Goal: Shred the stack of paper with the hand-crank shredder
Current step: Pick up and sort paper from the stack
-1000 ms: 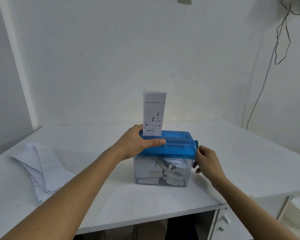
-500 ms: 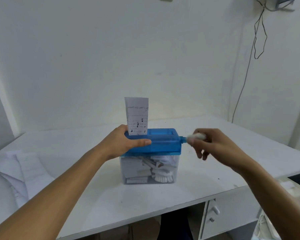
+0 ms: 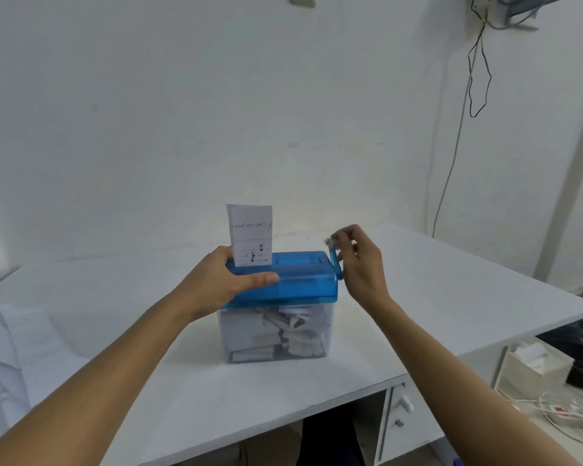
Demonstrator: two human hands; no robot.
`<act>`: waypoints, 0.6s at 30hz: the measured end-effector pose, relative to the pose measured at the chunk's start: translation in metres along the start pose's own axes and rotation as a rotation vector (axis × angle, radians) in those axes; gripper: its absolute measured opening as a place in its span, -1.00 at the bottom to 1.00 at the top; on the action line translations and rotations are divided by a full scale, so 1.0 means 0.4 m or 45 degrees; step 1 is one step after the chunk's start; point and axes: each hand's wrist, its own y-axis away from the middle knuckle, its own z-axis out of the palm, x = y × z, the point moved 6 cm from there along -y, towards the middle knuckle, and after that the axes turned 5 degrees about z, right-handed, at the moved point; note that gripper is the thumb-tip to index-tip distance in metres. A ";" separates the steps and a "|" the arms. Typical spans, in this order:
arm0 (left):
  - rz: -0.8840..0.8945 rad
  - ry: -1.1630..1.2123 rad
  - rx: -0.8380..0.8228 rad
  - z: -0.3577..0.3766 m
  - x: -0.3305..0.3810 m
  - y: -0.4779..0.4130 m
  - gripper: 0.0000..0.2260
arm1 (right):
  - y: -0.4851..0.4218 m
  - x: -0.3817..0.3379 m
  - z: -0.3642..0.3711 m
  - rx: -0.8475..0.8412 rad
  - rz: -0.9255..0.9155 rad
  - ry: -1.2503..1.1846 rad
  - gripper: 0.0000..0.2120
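— As you look down at the white table (image 3: pixel 451 297), your left hand (image 3: pixel 222 284) holds the blue top of the hand-crank shredder (image 3: pixel 303 280). Your thumb lies along the front and your fingers go over the back edge.

— Yes, and a sheet of paper (image 3: pixel 251 235) with writing on it stands straight up in the slot, just beside that hand.

— Your right hand (image 3: pixel 360 264) pinches the little white knob (image 3: pixel 328 243) of the blue crank (image 3: pixel 333 260) with its fingertips. The crank points up, at the right end of the shredder.

— Under the blue top, the clear bin (image 3: pixel 328 331) is packed with white paper bits (image 3: pixel 296 331).

— The stack of paper (image 3: pixel 18 344) lies flat on the table, far off to your left, well apart from the shredder.

— A thin black cable (image 3: pixel 449 169) hangs down the wall at the right, and a drawer (image 3: pixel 414 425) with a knob sits under the table edge.
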 end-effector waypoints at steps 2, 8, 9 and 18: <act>0.007 0.009 0.004 0.000 -0.001 0.001 0.02 | 0.018 0.055 0.012 -0.198 0.011 0.230 -0.82; 0.015 -0.014 0.023 0.005 0.007 0.002 -0.09 | 0.149 0.083 -0.010 -0.444 0.117 0.356 -0.70; 0.011 -0.013 0.021 0.005 0.007 0.004 -0.11 | 0.168 0.074 -0.018 -0.472 0.133 0.335 -0.69; -0.015 -0.003 0.015 0.003 0.000 0.003 -0.08 | 0.210 -0.074 -0.121 -0.865 0.097 0.261 -0.89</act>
